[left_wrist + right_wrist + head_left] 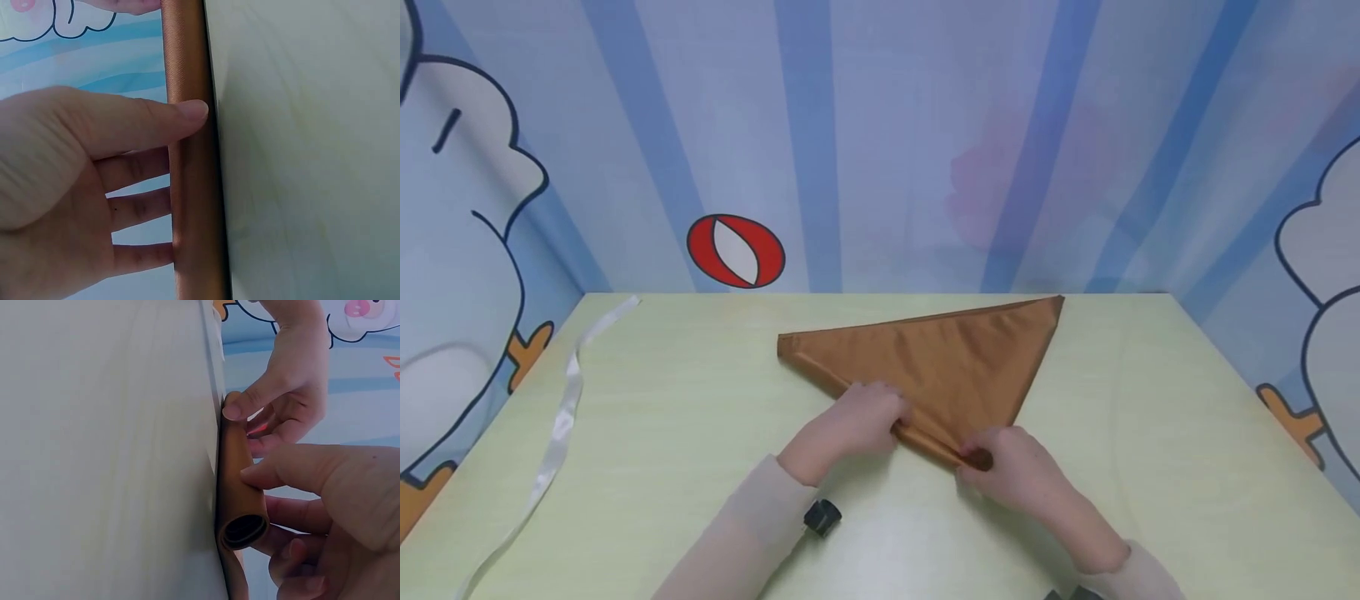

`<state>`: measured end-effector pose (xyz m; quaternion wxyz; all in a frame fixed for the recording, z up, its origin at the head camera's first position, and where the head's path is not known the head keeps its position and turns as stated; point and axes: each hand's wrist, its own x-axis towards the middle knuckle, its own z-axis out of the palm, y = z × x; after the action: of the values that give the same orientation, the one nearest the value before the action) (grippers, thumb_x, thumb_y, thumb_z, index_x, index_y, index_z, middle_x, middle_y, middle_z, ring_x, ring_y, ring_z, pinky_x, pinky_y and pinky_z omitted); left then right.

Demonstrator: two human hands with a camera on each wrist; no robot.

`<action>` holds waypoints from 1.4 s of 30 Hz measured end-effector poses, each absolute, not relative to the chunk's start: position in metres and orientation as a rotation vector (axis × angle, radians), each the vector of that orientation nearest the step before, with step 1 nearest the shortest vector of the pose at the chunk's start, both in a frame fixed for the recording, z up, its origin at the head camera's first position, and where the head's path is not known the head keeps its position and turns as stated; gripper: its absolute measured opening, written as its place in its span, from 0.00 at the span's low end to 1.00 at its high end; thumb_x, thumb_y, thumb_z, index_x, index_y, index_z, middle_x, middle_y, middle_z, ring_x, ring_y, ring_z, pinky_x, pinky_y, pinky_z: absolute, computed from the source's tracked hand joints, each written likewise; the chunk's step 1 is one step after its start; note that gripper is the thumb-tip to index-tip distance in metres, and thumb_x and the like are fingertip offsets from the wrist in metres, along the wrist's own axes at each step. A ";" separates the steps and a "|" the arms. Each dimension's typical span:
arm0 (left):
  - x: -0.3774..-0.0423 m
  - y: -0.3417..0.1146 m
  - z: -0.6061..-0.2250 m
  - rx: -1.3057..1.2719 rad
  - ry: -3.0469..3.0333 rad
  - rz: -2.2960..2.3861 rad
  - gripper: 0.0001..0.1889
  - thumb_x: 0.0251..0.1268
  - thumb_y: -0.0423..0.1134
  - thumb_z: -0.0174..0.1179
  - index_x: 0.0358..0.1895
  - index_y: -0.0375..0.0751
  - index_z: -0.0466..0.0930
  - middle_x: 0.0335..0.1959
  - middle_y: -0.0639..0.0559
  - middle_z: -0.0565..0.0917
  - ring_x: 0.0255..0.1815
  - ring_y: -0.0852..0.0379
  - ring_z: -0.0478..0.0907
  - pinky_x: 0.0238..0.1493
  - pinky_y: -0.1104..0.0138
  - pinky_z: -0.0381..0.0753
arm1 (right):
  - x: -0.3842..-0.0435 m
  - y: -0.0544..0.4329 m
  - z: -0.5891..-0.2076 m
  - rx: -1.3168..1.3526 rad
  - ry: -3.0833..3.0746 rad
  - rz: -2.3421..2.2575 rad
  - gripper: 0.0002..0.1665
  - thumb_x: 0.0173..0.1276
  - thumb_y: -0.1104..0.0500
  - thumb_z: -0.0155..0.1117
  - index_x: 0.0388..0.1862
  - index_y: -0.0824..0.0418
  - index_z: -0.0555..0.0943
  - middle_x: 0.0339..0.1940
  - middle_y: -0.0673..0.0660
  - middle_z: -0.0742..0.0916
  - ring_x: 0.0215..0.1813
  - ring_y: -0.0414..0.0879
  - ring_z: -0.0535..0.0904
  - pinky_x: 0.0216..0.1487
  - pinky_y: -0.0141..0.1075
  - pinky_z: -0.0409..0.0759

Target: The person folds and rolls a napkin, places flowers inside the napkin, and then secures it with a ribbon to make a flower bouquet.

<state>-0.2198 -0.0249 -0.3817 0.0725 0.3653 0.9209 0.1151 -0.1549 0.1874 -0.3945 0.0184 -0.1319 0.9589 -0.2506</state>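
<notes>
A brown satin cloth point(955, 358), folded to a triangle, lies on the table with one corner toward the back right. Its near edge is turned into a roll whose hollow end faces the camera in the right wrist view. My left hand point(857, 421) holds the middle of this rolled edge point(195, 187), the thumb on the near side and fingers behind. At the right end of the roll, my right hand point(1018, 467) pinches the cloth near the open end point(244, 531), thumb on the near side. Part of its fingers is hidden behind the roll.
A long white ribbon point(561, 425) runs down the left side of the pale table point(685, 400). Printed fabric walls point(917, 167) with blue stripes stand behind and at both sides. A small black device point(822, 517) sits at the left wrist.
</notes>
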 end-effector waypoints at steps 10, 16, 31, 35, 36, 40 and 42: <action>-0.218 -0.027 -0.380 1.072 2.699 0.356 0.14 0.53 0.27 0.61 0.42 0.43 0.86 0.43 0.53 0.84 0.50 0.50 0.77 0.54 0.50 0.70 | -0.154 0.191 -0.392 -0.524 2.828 -0.902 0.03 0.57 0.61 0.68 0.31 0.58 0.86 0.24 0.44 0.82 0.27 0.36 0.73 0.30 0.31 0.72; -0.217 -0.029 -0.375 1.063 2.666 0.348 0.12 0.53 0.27 0.59 0.40 0.43 0.86 0.36 0.56 0.79 0.44 0.54 0.75 0.50 0.54 0.70 | -0.155 0.194 -0.393 -0.595 2.726 -0.985 0.05 0.60 0.62 0.65 0.33 0.61 0.86 0.24 0.45 0.83 0.26 0.35 0.74 0.28 0.30 0.74; -0.216 -0.028 -0.375 1.127 2.680 0.333 0.07 0.61 0.30 0.59 0.37 0.43 0.86 0.31 0.57 0.72 0.37 0.57 0.65 0.38 0.65 0.60 | -0.154 0.194 -0.391 -0.539 2.720 -0.985 0.05 0.63 0.60 0.65 0.37 0.60 0.84 0.26 0.46 0.82 0.28 0.37 0.73 0.29 0.31 0.72; -0.216 -0.028 -0.377 1.130 2.690 0.308 0.07 0.64 0.32 0.58 0.40 0.43 0.86 0.33 0.56 0.74 0.38 0.57 0.67 0.39 0.64 0.64 | -0.154 0.194 -0.391 -0.486 2.705 -0.990 0.05 0.64 0.61 0.64 0.38 0.60 0.83 0.27 0.46 0.81 0.30 0.39 0.74 0.31 0.32 0.72; -0.216 -0.027 -0.377 1.125 2.690 0.303 0.08 0.65 0.32 0.58 0.41 0.43 0.85 0.33 0.56 0.74 0.39 0.56 0.68 0.40 0.63 0.65 | -0.154 0.194 -0.391 -0.484 2.703 -0.996 0.06 0.64 0.61 0.64 0.39 0.60 0.82 0.28 0.47 0.81 0.31 0.40 0.74 0.32 0.32 0.72; -0.218 -0.026 -0.379 1.090 2.689 0.342 0.06 0.66 0.32 0.58 0.41 0.43 0.83 0.37 0.55 0.78 0.44 0.54 0.72 0.46 0.58 0.69 | -0.154 0.195 -0.391 -0.530 2.728 -1.011 0.05 0.63 0.62 0.65 0.38 0.59 0.81 0.29 0.47 0.81 0.33 0.39 0.74 0.35 0.33 0.73; -0.219 -0.025 -0.380 1.073 2.689 0.370 0.05 0.65 0.32 0.58 0.40 0.45 0.80 0.38 0.56 0.79 0.45 0.54 0.72 0.47 0.56 0.69 | -0.155 0.195 -0.391 -0.553 2.740 -1.019 0.04 0.62 0.63 0.65 0.37 0.59 0.81 0.30 0.47 0.81 0.34 0.39 0.74 0.36 0.33 0.73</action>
<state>-0.2186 -0.0254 -0.3804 0.1110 0.3654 0.9156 0.1259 -0.1547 0.1950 -0.3915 0.0832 -0.1853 0.9177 -0.3415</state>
